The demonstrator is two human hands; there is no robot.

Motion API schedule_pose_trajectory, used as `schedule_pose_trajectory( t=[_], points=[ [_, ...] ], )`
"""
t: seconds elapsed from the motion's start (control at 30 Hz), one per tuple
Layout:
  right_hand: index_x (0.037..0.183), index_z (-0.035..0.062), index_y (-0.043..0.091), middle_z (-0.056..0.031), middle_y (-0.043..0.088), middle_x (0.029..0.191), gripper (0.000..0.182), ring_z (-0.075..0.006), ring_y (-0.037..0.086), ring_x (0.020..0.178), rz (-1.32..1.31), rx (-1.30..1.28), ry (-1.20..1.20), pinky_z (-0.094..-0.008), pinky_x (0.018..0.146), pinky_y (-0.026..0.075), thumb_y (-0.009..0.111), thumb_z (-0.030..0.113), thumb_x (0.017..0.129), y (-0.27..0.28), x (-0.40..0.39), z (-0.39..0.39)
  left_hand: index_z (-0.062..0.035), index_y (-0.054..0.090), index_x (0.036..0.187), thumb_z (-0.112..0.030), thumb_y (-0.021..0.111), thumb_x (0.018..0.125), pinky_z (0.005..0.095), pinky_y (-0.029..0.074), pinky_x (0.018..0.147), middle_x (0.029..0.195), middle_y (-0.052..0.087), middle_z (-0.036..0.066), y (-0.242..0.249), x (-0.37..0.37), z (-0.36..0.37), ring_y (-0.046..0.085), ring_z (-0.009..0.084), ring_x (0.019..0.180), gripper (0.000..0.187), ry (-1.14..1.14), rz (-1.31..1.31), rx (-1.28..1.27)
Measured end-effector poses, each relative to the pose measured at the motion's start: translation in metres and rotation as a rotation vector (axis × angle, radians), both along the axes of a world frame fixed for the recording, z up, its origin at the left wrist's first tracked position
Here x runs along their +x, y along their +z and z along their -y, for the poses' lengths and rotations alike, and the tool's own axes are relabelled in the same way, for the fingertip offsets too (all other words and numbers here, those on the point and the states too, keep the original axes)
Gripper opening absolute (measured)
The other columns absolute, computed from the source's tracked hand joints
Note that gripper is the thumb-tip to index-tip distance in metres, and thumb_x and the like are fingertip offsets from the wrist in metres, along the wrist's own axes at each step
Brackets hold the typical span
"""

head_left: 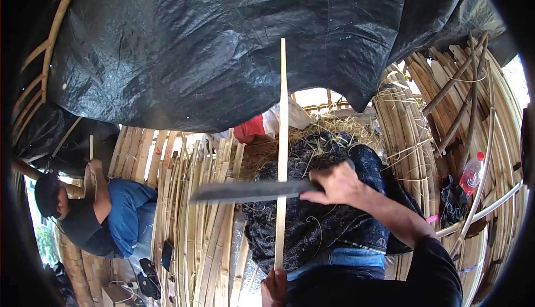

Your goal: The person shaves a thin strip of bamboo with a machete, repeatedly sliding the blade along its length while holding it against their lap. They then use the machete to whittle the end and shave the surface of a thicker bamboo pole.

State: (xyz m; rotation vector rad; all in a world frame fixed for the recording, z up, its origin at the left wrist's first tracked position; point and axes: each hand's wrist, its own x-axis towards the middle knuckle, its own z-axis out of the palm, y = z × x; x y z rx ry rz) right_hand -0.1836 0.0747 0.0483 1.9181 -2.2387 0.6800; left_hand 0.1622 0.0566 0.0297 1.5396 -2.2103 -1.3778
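Note:
A long pale strip of wood or bamboo [283,139] stands nearly vertical in the middle of the view. Its lower end is in my left hand [274,288], whose fingers are closed round it at the bottom edge. My right hand [334,183] is wrapped round the handle of a large machete [245,191]. The dark, slightly blurred blade points left and crosses the strip at about mid-length. Whether blade and strip touch is unclear. Dark patterned cloth [312,223] covers my lap beneath both, with thin shavings on it.
A co-worker [95,212] sits at the left, hands raised round an upright strip. Split strips [212,223] lie left of my lap; more bundles [409,139] lean at the right near a plastic bottle [472,173]. Black sheeting [223,45] hangs overhead. Shavings [340,128] heap beyond my knees.

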Motion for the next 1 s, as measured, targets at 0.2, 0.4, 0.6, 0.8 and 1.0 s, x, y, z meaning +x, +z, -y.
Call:
schedule_pose_trajectory(
  t=[0.2, 0.4, 0.6, 0.8, 1.0],
  points=[
    [0.076, 0.0068, 0.068, -0.0076, 0.055, 0.045, 0.061, -0.0223, 0.058, 0.038, 0.008, -0.074, -0.081, -0.0376, 0.039, 0.049, 0.059, 0.066, 0.088, -0.017, -0.009, 0.008, -0.0040, 0.059, 0.080, -0.043, 0.045, 0.103, 0.0344, 0.034, 0.044, 0.052, 0.047, 0.004, -0.020, -0.004, -0.008, 0.047, 0.0139, 0.046, 0.047, 0.045, -0.106, -0.054],
    [0.080, 0.0065, 0.070, -0.0094, 0.056, 0.047, 0.060, -0.0245, 0.060, 0.039, -0.018, -0.155, -0.104, -0.0382, 0.039, 0.049, 0.060, 0.066, 0.088, -0.026, -0.037, 0.009, -0.0057, 0.059, 0.079, -0.043, 0.045, 0.103, 0.0334, 0.033, 0.045, 0.053, 0.047, 0.003, 0.005, 0.003, -0.001, 0.045, 0.0125, 0.048, 0.047, 0.061, -0.058, -0.027],
    [0.078, 0.0083, 0.069, -0.0058, 0.055, 0.046, 0.061, -0.0231, 0.058, 0.038, -0.086, -0.138, 0.030, -0.0390, 0.037, 0.046, 0.059, 0.068, 0.087, -0.011, -0.009, -0.002, -0.0087, 0.057, 0.073, -0.042, 0.055, 0.100, 0.0305, 0.024, 0.043, 0.054, 0.040, -0.004, -0.020, -0.005, -0.015, 0.033, 0.0075, 0.047, 0.043, 0.190, -0.270, -0.186],
    [0.072, 0.0062, 0.066, -0.0063, 0.053, 0.043, 0.062, -0.0234, 0.057, 0.035, -0.007, -0.131, -0.117, -0.0390, 0.035, 0.046, 0.059, 0.065, 0.089, -0.030, -0.030, 0.007, -0.0087, 0.055, 0.071, -0.041, 0.056, 0.100, 0.0299, 0.023, 0.043, 0.054, 0.040, -0.005, -0.014, 0.006, -0.004, 0.032, 0.0069, 0.047, 0.044, 0.043, -0.178, -0.045],
    [0.075, 0.0107, 0.068, -0.0013, 0.053, 0.043, 0.062, -0.0189, 0.053, 0.034, -0.130, -0.191, -0.051, -0.0365, 0.033, 0.043, 0.059, 0.071, 0.085, -0.028, -0.056, -0.004, -0.0109, 0.052, 0.075, -0.046, 0.053, 0.101, 0.0299, 0.023, 0.045, 0.055, 0.038, -0.005, -0.029, 0.018, -0.009, 0.031, 0.0069, 0.049, 0.044, 0.117, -0.275, 0.011]
  ],
)
